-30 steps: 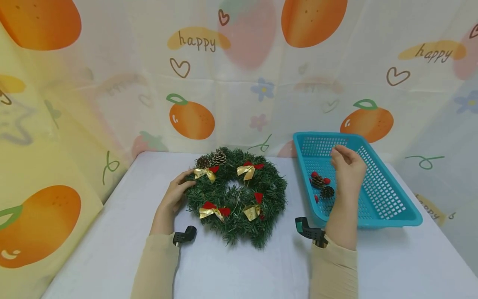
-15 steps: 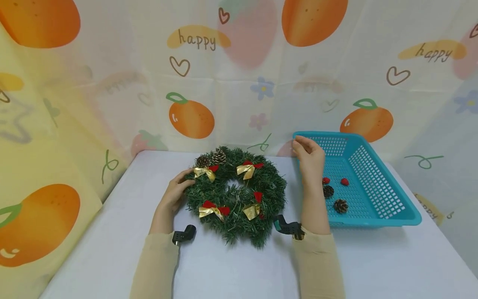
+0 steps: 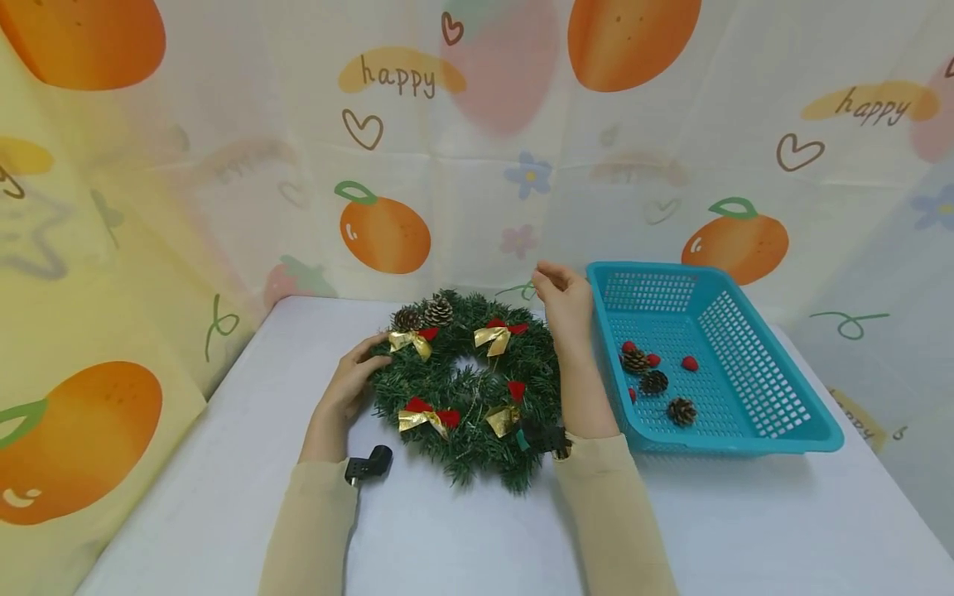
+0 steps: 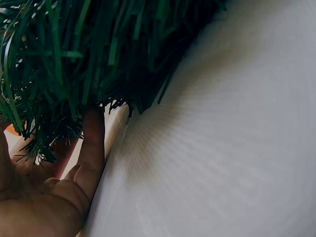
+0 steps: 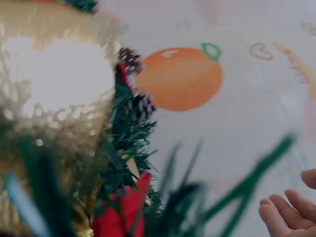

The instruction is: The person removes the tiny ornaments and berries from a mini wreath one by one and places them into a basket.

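A round green artificial wreath (image 3: pixel 465 389) lies on the white table, decorated with gold-and-red bows (image 3: pixel 428 416) and two pine cones (image 3: pixel 438 312) at its upper left. My left hand (image 3: pixel 346 381) grips the wreath's left edge; in the left wrist view one finger (image 4: pixel 92 153) reaches into the green needles. Above the wreath's right side is my right hand (image 3: pixel 564 306), raised, with fingers bent toward the thumb. In the right wrist view only some of its fingers (image 5: pixel 286 212) show at the lower right corner, and whether they hold anything is hidden.
A blue plastic basket (image 3: pixel 790 372) stands to the right of the wreath. Inside it lie three loose pine cones (image 3: pixel 681 411) and several red berries (image 3: pixel 689 363). A fruit-patterned cloth (image 3: pixel 477 182) hangs behind the table and along its left side.
My right hand has moved left from over the basket to the wreath's right side, uncovering a third pine cone and more red berries. The left hand stays on the wreath.
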`<move>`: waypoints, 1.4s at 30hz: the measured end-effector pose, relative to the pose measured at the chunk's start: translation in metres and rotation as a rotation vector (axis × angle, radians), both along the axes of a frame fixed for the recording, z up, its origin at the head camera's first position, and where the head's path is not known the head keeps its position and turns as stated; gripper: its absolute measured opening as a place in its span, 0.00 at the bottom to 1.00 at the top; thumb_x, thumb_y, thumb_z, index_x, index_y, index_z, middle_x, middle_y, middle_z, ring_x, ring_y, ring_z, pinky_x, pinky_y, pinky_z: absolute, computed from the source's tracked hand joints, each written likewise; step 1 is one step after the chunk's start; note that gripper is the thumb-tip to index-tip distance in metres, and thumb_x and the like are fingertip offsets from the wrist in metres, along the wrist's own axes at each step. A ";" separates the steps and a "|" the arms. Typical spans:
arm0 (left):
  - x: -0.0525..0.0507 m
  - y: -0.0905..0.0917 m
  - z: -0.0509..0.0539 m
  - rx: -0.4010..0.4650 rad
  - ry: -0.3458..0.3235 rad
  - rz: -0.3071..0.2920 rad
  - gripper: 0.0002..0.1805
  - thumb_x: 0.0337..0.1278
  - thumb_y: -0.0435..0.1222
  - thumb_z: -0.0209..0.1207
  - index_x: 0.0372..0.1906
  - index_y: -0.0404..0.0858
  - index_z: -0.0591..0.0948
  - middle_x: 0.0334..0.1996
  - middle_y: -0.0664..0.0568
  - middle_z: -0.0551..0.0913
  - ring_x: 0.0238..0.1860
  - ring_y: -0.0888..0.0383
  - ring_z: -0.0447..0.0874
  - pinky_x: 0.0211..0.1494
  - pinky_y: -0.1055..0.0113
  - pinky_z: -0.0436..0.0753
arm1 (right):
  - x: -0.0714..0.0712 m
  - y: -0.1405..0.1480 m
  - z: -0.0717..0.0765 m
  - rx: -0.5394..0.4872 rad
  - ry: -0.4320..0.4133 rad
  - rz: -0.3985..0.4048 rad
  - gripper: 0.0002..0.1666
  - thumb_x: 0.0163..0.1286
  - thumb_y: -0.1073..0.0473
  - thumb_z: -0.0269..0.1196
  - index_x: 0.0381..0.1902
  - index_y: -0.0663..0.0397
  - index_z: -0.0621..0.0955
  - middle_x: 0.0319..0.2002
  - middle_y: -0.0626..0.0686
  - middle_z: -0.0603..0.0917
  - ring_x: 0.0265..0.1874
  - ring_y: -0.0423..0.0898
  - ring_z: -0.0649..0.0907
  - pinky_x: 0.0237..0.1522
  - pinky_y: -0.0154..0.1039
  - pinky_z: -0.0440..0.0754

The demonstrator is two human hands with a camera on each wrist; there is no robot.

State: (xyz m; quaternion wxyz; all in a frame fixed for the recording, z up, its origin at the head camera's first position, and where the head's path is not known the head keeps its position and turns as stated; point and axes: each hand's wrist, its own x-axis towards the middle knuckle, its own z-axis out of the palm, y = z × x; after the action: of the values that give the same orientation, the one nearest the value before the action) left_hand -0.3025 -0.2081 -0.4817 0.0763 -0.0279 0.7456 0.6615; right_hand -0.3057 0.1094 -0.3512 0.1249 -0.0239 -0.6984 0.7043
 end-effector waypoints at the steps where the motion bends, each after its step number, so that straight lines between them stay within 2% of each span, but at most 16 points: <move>1: 0.000 0.000 0.000 -0.002 0.000 0.000 0.32 0.69 0.37 0.54 0.76 0.45 0.62 0.81 0.47 0.49 0.81 0.40 0.44 0.78 0.31 0.42 | -0.007 -0.002 -0.006 0.003 0.010 0.005 0.22 0.74 0.58 0.58 0.62 0.61 0.77 0.62 0.62 0.77 0.64 0.55 0.77 0.65 0.42 0.79; 3: -0.001 -0.001 -0.001 -0.005 0.000 0.000 0.32 0.69 0.37 0.54 0.76 0.45 0.62 0.81 0.47 0.49 0.81 0.40 0.44 0.78 0.31 0.41 | -0.021 -0.004 -0.019 0.014 0.015 0.017 0.23 0.74 0.55 0.59 0.63 0.57 0.77 0.63 0.60 0.77 0.64 0.55 0.77 0.66 0.43 0.77; 7: -0.002 -0.002 -0.002 -0.015 0.001 -0.002 0.32 0.69 0.37 0.53 0.76 0.45 0.62 0.81 0.46 0.49 0.81 0.39 0.44 0.78 0.30 0.42 | -0.063 -0.009 -0.060 -0.042 0.029 0.056 0.21 0.72 0.50 0.61 0.61 0.45 0.78 0.63 0.54 0.76 0.64 0.50 0.77 0.67 0.42 0.76; 9: -0.002 -0.002 -0.002 -0.016 0.003 -0.005 0.32 0.69 0.37 0.53 0.76 0.45 0.62 0.81 0.46 0.49 0.81 0.39 0.44 0.78 0.31 0.42 | -0.079 -0.014 -0.074 -0.064 0.041 0.070 0.19 0.71 0.48 0.62 0.58 0.41 0.79 0.62 0.51 0.76 0.62 0.47 0.78 0.66 0.40 0.77; 12: -0.001 -0.002 -0.001 -0.011 0.002 -0.007 0.32 0.69 0.37 0.53 0.76 0.45 0.62 0.81 0.46 0.49 0.81 0.39 0.44 0.78 0.31 0.42 | -0.060 -0.028 -0.046 -0.114 -0.006 0.106 0.21 0.72 0.53 0.62 0.60 0.49 0.79 0.64 0.56 0.76 0.62 0.52 0.79 0.64 0.40 0.79; 16: -0.001 -0.001 -0.002 -0.005 -0.002 -0.007 0.32 0.69 0.37 0.53 0.76 0.45 0.62 0.81 0.46 0.49 0.81 0.39 0.44 0.79 0.32 0.42 | -0.022 -0.049 0.006 -0.143 -0.087 0.135 0.22 0.74 0.61 0.58 0.63 0.63 0.77 0.65 0.62 0.76 0.63 0.56 0.80 0.65 0.41 0.79; 17: -0.001 -0.001 -0.002 -0.004 -0.003 -0.008 0.32 0.69 0.37 0.53 0.76 0.45 0.62 0.81 0.46 0.49 0.81 0.39 0.44 0.78 0.32 0.42 | -0.023 -0.053 0.007 -0.150 -0.088 0.141 0.22 0.73 0.61 0.58 0.62 0.63 0.77 0.64 0.62 0.76 0.63 0.55 0.80 0.64 0.40 0.80; 21: -0.002 -0.001 -0.003 0.000 -0.004 -0.005 0.32 0.69 0.36 0.53 0.76 0.44 0.62 0.81 0.46 0.49 0.81 0.39 0.44 0.78 0.32 0.42 | -0.031 -0.067 0.003 -0.177 -0.091 0.175 0.22 0.73 0.61 0.59 0.63 0.64 0.77 0.65 0.61 0.76 0.64 0.56 0.79 0.65 0.41 0.80; 27: -0.004 -0.003 -0.003 0.000 0.002 -0.007 0.33 0.68 0.36 0.53 0.76 0.43 0.61 0.81 0.45 0.48 0.81 0.39 0.43 0.78 0.32 0.42 | -0.042 -0.084 -0.020 -0.166 -0.122 0.192 0.24 0.73 0.61 0.59 0.64 0.63 0.76 0.65 0.61 0.75 0.65 0.56 0.78 0.69 0.46 0.76; 32: -0.004 -0.002 -0.004 0.011 0.004 -0.008 0.33 0.68 0.35 0.54 0.76 0.43 0.61 0.81 0.45 0.47 0.81 0.39 0.42 0.78 0.31 0.41 | -0.044 -0.092 -0.038 -0.151 -0.147 0.186 0.24 0.72 0.60 0.60 0.63 0.63 0.76 0.65 0.60 0.75 0.65 0.57 0.77 0.69 0.46 0.76; 37: -0.003 -0.002 -0.005 0.005 0.001 -0.006 0.33 0.68 0.36 0.54 0.76 0.44 0.62 0.81 0.45 0.48 0.81 0.38 0.42 0.78 0.30 0.40 | -0.046 -0.096 -0.051 -0.127 -0.198 0.173 0.22 0.71 0.59 0.61 0.62 0.58 0.78 0.65 0.57 0.76 0.64 0.56 0.78 0.67 0.44 0.78; 42: -0.002 -0.001 -0.004 0.007 0.005 -0.009 0.33 0.68 0.36 0.54 0.76 0.44 0.61 0.81 0.45 0.47 0.81 0.38 0.42 0.78 0.31 0.40 | -0.047 -0.097 -0.060 -0.061 -0.199 0.204 0.23 0.71 0.60 0.62 0.62 0.58 0.78 0.63 0.58 0.78 0.66 0.54 0.76 0.69 0.46 0.75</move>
State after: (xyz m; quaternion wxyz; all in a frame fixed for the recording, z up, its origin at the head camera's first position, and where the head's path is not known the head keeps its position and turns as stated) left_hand -0.3049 -0.2087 -0.4861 0.0775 -0.0226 0.7436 0.6637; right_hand -0.3524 0.0129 -0.4112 -0.0179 -0.0263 -0.6843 0.7285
